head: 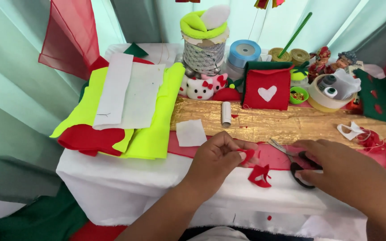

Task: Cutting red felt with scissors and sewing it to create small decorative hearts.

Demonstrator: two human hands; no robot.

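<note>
My left hand [217, 158] pinches a red scrap [248, 154] just left of the scissors [296, 161]; my right hand [336, 167] grips them

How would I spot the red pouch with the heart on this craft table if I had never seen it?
Find the gold strip that runs across the table. Just behind its middle stands a square red felt pouch backed by dark green felt, right of the small white plush toys. It alone bears a white heart on its front; the other red pieces around it are plain scraps.
</note>
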